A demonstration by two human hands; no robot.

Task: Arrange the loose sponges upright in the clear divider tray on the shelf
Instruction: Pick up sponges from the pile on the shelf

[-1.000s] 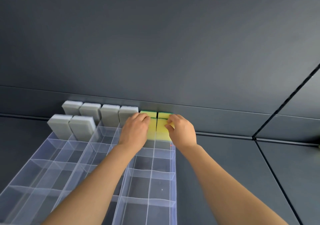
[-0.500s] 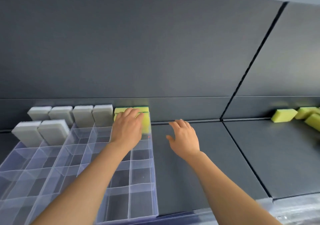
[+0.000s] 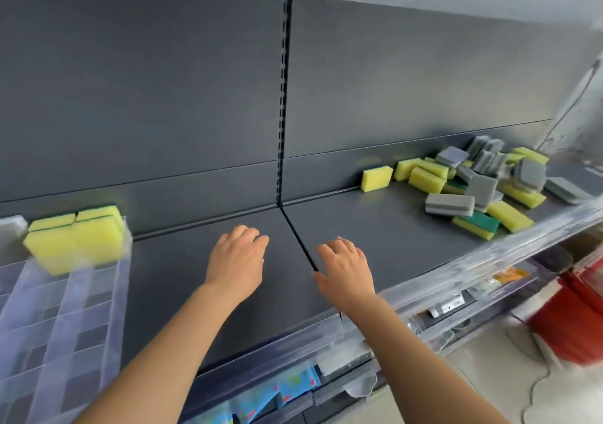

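- The dark grey metal back panel [image 3: 163, 81] fills the upper part of the view, with a slotted upright strip [image 3: 283, 97] running down its middle.
- The dark grey flat shelf [image 3: 182, 293] runs from left to right, with a thin seam [image 3: 300, 237] between its two boards and a clear plastic strip [image 3: 434, 290] along its front edge.
- The clear plastic divider tray [image 3: 62, 332] lies at the left end of the shelf. Its near compartments hold nothing; motion blur smears them.
- The heap of loose yellow, green-backed and grey rectangular sponges [image 3: 483, 188] lies at the far right of the shelf, well apart from the tray.
- The red plastic bucket [image 3: 574, 319] stands on the floor below the right end of the shelf.
- The left hand [image 3: 236, 260] hangs palm down over the shelf just left of the seam, between tray and heap, fingers loosely bent and a little spread, with nothing in it.
- The right hand [image 3: 346, 270] hangs palm down just right of the seam, fingers spread and relaxed, thumb out to the side, also holding nothing. Whether either hand touches the shelf cannot be told.
- The four yellow sponges [image 3: 75, 241] stand upright in the tray's back right compartments, two in front and two behind, pressed close together.
- One single yellow sponge [image 3: 377, 179] lies by the back panel, just left of the heap.
- The edge of a grey upright sponge [image 3: 11, 227] shows at the left border, beside the yellow ones.
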